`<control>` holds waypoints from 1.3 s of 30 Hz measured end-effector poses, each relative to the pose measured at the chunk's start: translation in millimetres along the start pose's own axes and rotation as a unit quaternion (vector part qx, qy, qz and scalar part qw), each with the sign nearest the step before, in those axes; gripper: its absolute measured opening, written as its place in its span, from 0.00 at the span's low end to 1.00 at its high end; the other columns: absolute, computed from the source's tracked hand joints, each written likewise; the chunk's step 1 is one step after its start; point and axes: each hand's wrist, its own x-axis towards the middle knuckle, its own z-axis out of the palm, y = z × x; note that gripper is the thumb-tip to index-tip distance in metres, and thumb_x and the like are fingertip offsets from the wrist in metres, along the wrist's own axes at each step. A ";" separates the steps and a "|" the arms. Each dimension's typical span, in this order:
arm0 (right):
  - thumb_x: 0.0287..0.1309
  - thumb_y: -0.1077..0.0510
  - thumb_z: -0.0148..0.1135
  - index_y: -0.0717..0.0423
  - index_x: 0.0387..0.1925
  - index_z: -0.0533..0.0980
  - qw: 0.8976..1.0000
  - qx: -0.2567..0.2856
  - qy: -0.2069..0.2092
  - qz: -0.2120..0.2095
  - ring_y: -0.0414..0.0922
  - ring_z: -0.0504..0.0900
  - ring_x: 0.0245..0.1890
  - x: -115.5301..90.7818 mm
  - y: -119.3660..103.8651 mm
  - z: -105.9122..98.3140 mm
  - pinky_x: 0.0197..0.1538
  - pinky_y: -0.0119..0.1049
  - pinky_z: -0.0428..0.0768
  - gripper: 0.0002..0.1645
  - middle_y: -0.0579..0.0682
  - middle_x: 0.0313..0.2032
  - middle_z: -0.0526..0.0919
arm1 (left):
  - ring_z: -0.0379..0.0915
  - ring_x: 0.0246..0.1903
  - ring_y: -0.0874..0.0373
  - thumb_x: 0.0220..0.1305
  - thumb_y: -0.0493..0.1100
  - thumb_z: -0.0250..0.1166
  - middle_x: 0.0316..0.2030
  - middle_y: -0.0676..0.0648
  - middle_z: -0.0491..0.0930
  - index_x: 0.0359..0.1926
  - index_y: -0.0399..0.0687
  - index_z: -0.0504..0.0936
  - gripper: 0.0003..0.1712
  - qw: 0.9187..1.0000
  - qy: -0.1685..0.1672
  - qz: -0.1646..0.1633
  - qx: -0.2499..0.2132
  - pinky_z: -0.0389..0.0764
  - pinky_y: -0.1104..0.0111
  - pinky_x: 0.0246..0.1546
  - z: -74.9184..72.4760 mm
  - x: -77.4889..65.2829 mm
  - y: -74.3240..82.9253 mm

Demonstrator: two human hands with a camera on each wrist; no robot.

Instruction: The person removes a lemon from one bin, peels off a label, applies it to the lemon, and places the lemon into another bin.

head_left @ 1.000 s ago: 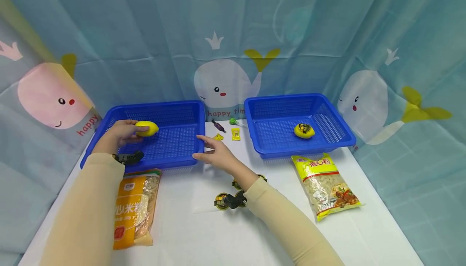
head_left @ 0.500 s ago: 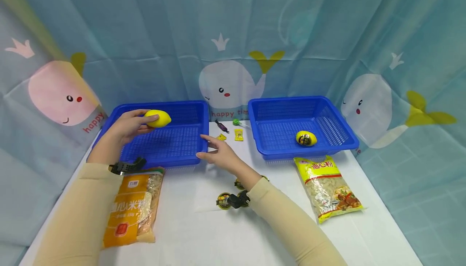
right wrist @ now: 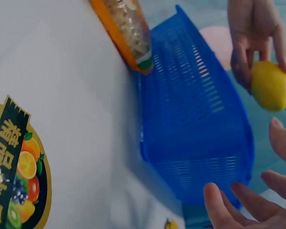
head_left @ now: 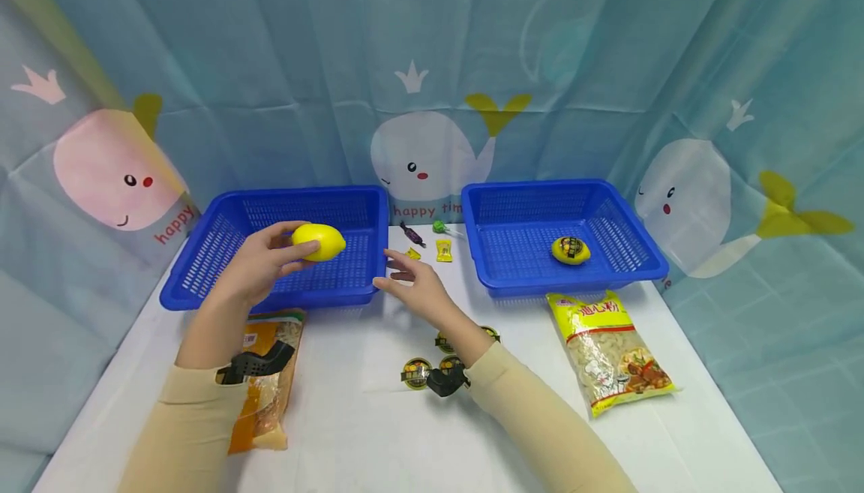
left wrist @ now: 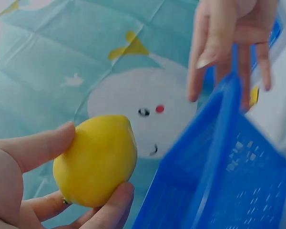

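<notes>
My left hand (head_left: pixel 259 264) pinches a yellow lemon (head_left: pixel 320 241) between thumb and fingers, above the left blue basket (head_left: pixel 354 262). In the left wrist view, the lemon (left wrist: pixel 96 160) shows no sticker on its visible side. My right hand (head_left: pixel 420 290) is beside that basket's right end with its fingers spread, holding nothing; from the right wrist, its fingers (right wrist: pixel 250 202) appear apart from the lemon. Several round black-and-gold fruit stickers (head_left: pixel 416 373) lie on the table under my right forearm, partly hidden. A second lemon (head_left: pixel 571 251), bearing such a sticker, sits in the right blue basket (head_left: pixel 513 245).
An orange bag of noodles (head_left: pixel 266 403) lies partly under my left forearm. A yellow-topped bag (head_left: pixel 614 354) is in front of the right basket. Between the baskets are a purple-wrapped candy (head_left: pixel 413 235), a green lollipop (head_left: pixel 439 227) and yellow candies (head_left: pixel 443 251).
My left hand has lifted the lemon out of the left basket, then brought it rightward and closer to me. The right hand stays almost in place beside the basket.
</notes>
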 end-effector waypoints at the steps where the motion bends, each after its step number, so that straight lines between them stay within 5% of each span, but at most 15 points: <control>1: 0.62 0.40 0.68 0.38 0.73 0.67 1.000 -0.001 0.010 -0.009 0.52 0.79 0.63 -2.9 -1.2 -1.9 0.62 0.46 0.81 0.40 0.51 0.66 0.77 | 0.80 0.47 0.63 0.66 0.57 0.67 0.64 0.38 0.64 0.76 0.42 0.58 0.47 1.000 0.004 0.000 0.001 0.81 0.68 0.56 4.6 -3.5 -0.5; 11: 0.60 0.53 0.72 0.40 0.68 0.72 0.992 0.084 0.060 -0.073 0.54 0.78 0.64 -31.4 -20.2 -23.7 0.59 0.42 0.83 0.35 0.46 0.63 0.79 | 0.81 0.52 0.52 0.63 0.58 0.70 0.66 0.37 0.65 0.74 0.46 0.63 0.45 0.999 0.035 0.011 -0.021 0.82 0.68 0.54 57.6 -11.9 -4.3; 21: 0.58 0.56 0.74 0.50 0.69 0.72 0.991 0.069 0.047 -0.109 0.46 0.77 0.63 -49.2 -18.4 -33.5 0.59 0.36 0.82 0.38 0.46 0.67 0.75 | 0.77 0.59 0.45 0.62 0.57 0.72 0.65 0.41 0.70 0.71 0.50 0.67 0.41 0.999 0.012 0.036 -0.038 0.81 0.56 0.59 119.2 -22.8 -1.4; 29: 0.57 0.59 0.73 0.49 0.65 0.76 0.991 0.077 0.049 -0.095 0.49 0.80 0.59 -64.4 -8.5 -45.6 0.56 0.33 0.83 0.33 0.48 0.64 0.77 | 0.80 0.55 0.46 0.66 0.52 0.69 0.62 0.37 0.71 0.68 0.43 0.68 0.36 0.993 -0.028 0.051 -0.101 0.84 0.55 0.54 142.0 -24.6 -7.0; 39: 0.57 0.61 0.73 0.54 0.65 0.75 0.992 0.095 0.040 -0.072 0.51 0.78 0.62 -78.6 9.5 -58.1 0.56 0.35 0.83 0.33 0.52 0.63 0.76 | 0.84 0.47 0.48 0.65 0.53 0.70 0.58 0.41 0.78 0.66 0.58 0.77 0.29 0.998 -0.014 0.063 -0.002 0.84 0.56 0.52 158.7 -24.2 -20.3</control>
